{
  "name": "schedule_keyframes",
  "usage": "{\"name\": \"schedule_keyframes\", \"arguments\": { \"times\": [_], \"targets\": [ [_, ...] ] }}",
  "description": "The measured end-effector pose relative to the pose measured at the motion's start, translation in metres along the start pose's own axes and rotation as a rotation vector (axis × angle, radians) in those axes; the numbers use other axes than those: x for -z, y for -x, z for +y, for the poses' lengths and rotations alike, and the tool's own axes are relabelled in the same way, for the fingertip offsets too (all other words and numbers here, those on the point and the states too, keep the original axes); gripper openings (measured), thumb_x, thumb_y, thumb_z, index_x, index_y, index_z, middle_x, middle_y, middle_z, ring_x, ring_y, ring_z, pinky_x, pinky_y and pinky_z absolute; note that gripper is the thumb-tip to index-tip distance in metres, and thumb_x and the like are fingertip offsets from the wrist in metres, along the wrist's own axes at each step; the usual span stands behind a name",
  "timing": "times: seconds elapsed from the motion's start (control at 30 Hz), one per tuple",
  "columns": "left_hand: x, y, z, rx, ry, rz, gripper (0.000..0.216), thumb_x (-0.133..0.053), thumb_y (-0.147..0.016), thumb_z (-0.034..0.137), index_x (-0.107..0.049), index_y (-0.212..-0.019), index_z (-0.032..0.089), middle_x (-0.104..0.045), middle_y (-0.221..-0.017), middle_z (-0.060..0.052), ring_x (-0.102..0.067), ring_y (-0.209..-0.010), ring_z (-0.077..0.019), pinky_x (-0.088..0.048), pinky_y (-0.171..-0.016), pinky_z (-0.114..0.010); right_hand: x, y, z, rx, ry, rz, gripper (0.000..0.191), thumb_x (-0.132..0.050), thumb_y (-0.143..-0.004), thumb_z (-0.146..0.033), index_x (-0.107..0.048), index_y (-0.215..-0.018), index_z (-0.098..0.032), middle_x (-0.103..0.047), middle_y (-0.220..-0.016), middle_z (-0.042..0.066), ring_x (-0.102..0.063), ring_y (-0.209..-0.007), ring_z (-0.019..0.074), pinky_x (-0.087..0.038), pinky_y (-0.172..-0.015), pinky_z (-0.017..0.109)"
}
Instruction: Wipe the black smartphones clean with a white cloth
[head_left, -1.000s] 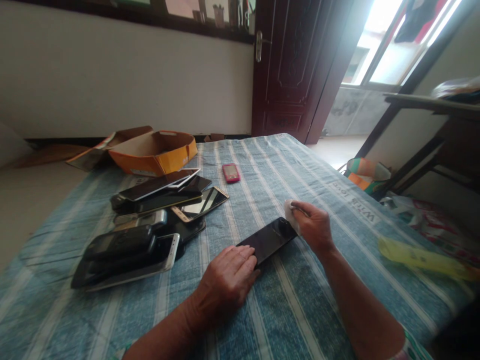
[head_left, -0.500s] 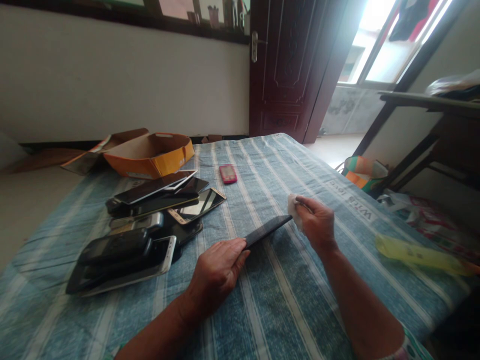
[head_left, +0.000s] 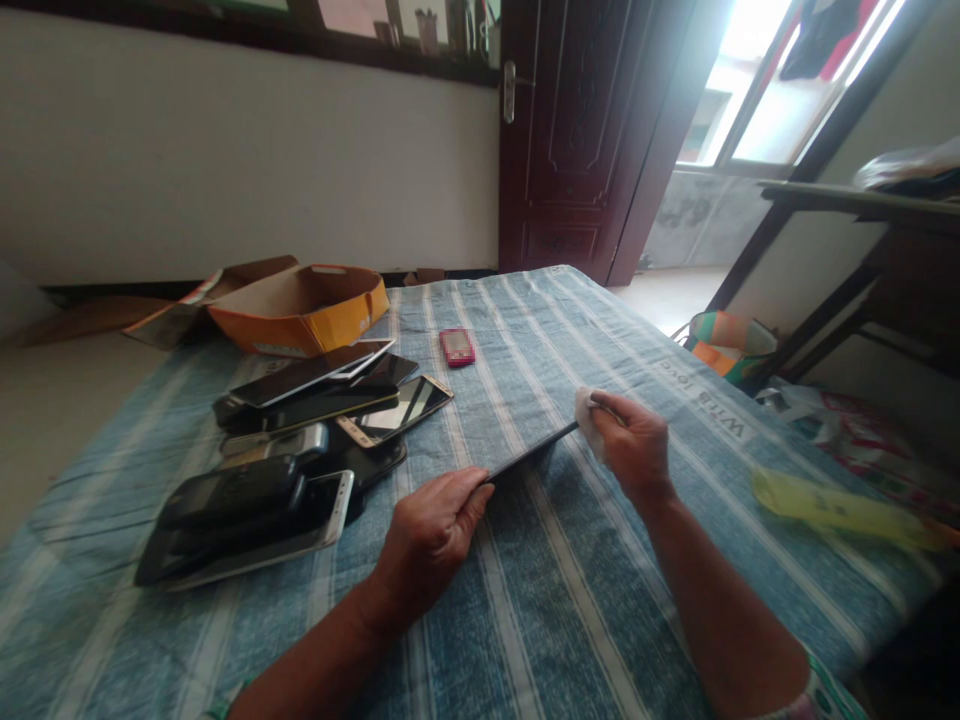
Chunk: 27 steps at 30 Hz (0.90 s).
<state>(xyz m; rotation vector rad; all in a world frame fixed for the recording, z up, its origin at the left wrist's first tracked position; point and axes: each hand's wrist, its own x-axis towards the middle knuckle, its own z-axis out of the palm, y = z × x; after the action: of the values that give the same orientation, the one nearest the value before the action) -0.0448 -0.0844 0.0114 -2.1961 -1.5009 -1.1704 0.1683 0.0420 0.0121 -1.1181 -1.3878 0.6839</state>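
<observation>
Seen almost edge-on, a thin dark phone (head_left: pixel 531 453) is held above the blue striped cloth. My left hand (head_left: pixel 433 535) is closed on its near end, thumb and fingers pinching it. My right hand (head_left: pixel 631 445) is closed round a crumpled white tissue (head_left: pixel 587 412), which meets the phone's far end. To the left lies a pile of several phones: a white-edged one (head_left: pixel 330 367), a gold-framed one (head_left: pixel 396 411) and, closer to me, a black bulky device (head_left: pixel 231 492) on top of a silver-edged phone (head_left: pixel 339 510).
An open orange cardboard box (head_left: pixel 300 325) stands at the back left. A small red phone (head_left: pixel 457 347) lies mid-cloth. On the right are a yellow plastic bag (head_left: pixel 832 508) and a dark side table (head_left: pixel 847 205). A brown door (head_left: pixel 570 140) is behind the striped cloth (head_left: pixel 420 640).
The phone has tilted, so its flat face has turned to a thin edge. My left hand has shifted slightly left and up; the right hand stays about where it was with the tissue.
</observation>
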Motion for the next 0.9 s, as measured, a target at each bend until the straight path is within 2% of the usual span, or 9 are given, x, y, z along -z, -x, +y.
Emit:
{"name": "schedule_keyframes", "arguments": {
  "times": [0.57, 0.9],
  "targets": [
    [0.0032, -0.0057, 0.0061, 0.014, 0.019, 0.007, 0.023, -0.051, -0.094, 0.022, -0.069, -0.092, 0.009, -0.076, -0.081, -0.009, -0.073, -0.072, -0.0171, -0.059, -0.067, -0.023, -0.0017, -0.0013, 0.0063, -0.056, -0.028, 0.001, 0.023, -0.066, -0.073, -0.03, -0.078, -0.089, -0.019, -0.077, -0.088, 0.004, -0.07, -0.086, 0.0239, -0.053, -0.083, 0.037],
    [0.0001, -0.0014, 0.0066, -0.026, 0.005, 0.021, 0.021, -0.052, -0.094, 0.024, -0.068, -0.093, 0.011, -0.076, -0.082, -0.009, -0.073, -0.073, -0.0183, -0.06, -0.066, -0.025, -0.0014, -0.0019, 0.0063, -0.059, -0.024, -0.004, 0.024, -0.066, -0.073, -0.031, -0.077, -0.089, -0.019, -0.077, -0.087, 0.004, -0.07, -0.087, 0.0239, -0.053, -0.083, 0.036]
  ]
}}
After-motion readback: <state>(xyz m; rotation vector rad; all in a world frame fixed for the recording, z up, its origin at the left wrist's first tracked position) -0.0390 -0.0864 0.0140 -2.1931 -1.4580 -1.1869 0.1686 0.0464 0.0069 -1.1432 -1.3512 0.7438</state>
